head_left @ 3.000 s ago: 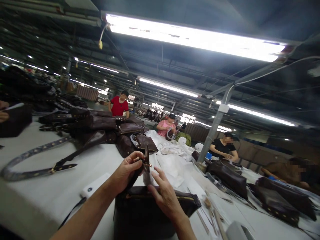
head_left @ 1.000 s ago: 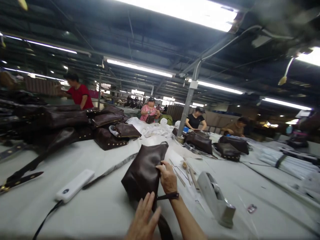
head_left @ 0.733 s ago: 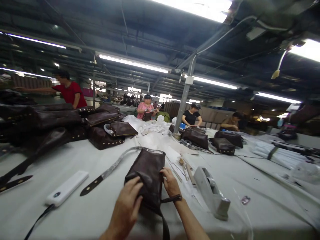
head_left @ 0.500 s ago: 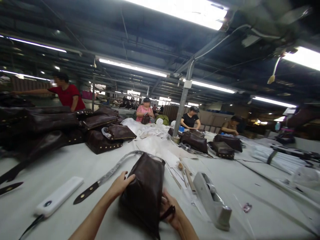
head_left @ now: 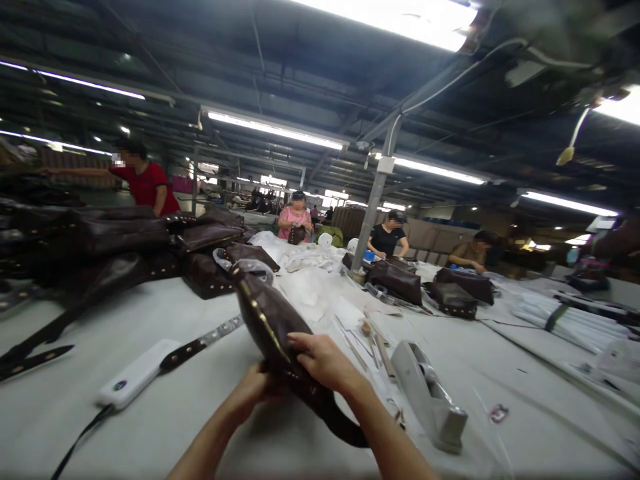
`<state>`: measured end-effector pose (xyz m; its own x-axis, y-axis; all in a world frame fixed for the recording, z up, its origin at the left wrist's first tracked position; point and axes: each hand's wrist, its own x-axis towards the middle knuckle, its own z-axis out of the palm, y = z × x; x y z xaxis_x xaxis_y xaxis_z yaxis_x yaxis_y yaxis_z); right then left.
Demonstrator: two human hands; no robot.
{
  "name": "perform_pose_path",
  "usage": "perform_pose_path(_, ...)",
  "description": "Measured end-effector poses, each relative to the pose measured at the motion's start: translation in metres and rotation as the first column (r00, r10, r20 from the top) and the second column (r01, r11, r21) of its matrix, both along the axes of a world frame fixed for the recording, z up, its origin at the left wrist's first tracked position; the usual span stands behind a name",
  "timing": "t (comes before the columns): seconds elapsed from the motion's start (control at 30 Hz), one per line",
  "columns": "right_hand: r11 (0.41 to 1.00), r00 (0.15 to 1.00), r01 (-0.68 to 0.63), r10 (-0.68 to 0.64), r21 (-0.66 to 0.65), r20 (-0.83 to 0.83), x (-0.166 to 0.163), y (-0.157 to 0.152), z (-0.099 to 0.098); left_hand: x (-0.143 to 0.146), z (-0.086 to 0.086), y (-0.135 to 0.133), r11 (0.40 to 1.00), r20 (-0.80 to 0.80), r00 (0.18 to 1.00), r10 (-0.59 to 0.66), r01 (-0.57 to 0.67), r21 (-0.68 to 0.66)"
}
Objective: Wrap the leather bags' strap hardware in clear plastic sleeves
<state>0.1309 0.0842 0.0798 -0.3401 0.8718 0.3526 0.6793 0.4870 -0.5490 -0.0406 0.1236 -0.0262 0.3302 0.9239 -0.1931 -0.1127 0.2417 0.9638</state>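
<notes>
A dark brown leather handbag point(head_left: 265, 313) is tilted up over the table in front of me, its gold zipper facing up. My right hand point(head_left: 325, 360) grips it from the right, thumb and fingers closed over the zipper side. Low on the near side, my left hand point(head_left: 255, 390) is closed on the bag, its fingertips hidden behind the leather. A dark strap end hangs down by my right forearm. On the left, a plastic-wrapped strap point(head_left: 220, 333) with a studded brown tip runs behind the bag and touches a white corded device point(head_left: 137, 373).
A grey tape dispenser point(head_left: 427, 397) stands to the right beside thin strips and scraps. Brown bags point(head_left: 115, 233) are piled at the back left, with more bags point(head_left: 395, 280) beyond the metal post point(head_left: 375, 207). Several people work around the far tables.
The bag has been turned from its plain side to show its zipper and lifted at an angle. My right hand has moved onto its top; my left has slid underneath.
</notes>
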Motion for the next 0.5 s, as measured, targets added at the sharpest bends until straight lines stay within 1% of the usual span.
perform_pose_path(0.03, 1.0, 0.999, -0.005, 0.004, 0.016, 0.053, -0.006, 0.0, -0.01, 0.0, -0.005, -0.003, 1.0, -0.004, 1.0, 0.003, -0.003, -0.031)
perform_pose_path(0.07, 0.999, 0.998, -0.022, 0.019, 0.041, 0.058, -0.012, -0.001, -0.023, -0.001, -0.01, -0.007, 0.998, 0.001, 1.0, 0.012, -0.012, -0.067)
perform_pose_path(0.13, 0.992, 0.995, -0.101, 0.099, 0.08, 0.031, -0.019, -0.004, -0.051, -0.007, -0.02, -0.018, 0.99, 0.057, 0.998, 0.013, -0.005, -0.141)
perform_pose_path(0.2, 0.976, 0.983, -0.183, 0.18, 0.115, 0.036, -0.023, -0.011, -0.074, -0.019, -0.027, -0.03, 0.977, 0.183, 0.983, -0.031, 0.068, -0.204)
perform_pose_path(0.23, 0.969, 0.978, -0.205, 0.198, 0.139, 0.06, -0.024, -0.016, -0.084, -0.026, -0.029, -0.036, 0.967, 0.244, 0.967, -0.068, 0.125, -0.224)
perform_pose_path(0.27, 0.965, 0.978, -0.2, 0.187, 0.167, 0.093, -0.025, -0.021, -0.093, -0.032, -0.029, -0.042, 0.955, 0.288, 0.951, -0.11, 0.181, -0.236)
perform_pose_path(0.3, 0.968, 0.983, -0.159, 0.137, 0.196, 0.121, -0.026, -0.027, -0.101, -0.037, -0.028, -0.047, 0.945, 0.307, 0.941, -0.143, 0.222, -0.241)
perform_pose_path(0.33, 0.973, 0.99, -0.076, 0.047, 0.219, 0.133, -0.026, -0.033, -0.108, -0.041, -0.028, -0.051, 0.939, 0.303, 0.938, -0.17, 0.248, -0.24)
perform_pose_path(0.37, 0.973, 0.989, 0.041, -0.072, 0.229, 0.127, -0.027, -0.038, -0.115, -0.043, -0.028, -0.055, 0.938, 0.275, 0.943, -0.19, 0.257, -0.233)
perform_pose_path(0.43, 0.938, 0.946, 0.289, -0.31, 0.192, 0.093, -0.027, -0.044, -0.124, -0.04, -0.031, -0.06, 0.947, 0.165, 0.963, -0.214, 0.246, -0.205)
perform_pose_path(0.47, 0.915, 0.918, 0.374, -0.389, 0.154, 0.078, -0.027, -0.044, -0.126, -0.035, -0.034, -0.062, 0.954, 0.098, 0.972, -0.215, 0.231, -0.192)
perform_pose_path(0.5, 0.897, 0.897, 0.427, -0.436, 0.116, 0.069, -0.026, -0.043, -0.127, -0.027, -0.038, -0.062, 0.958, 0.038, 0.975, -0.22, 0.223, -0.182)
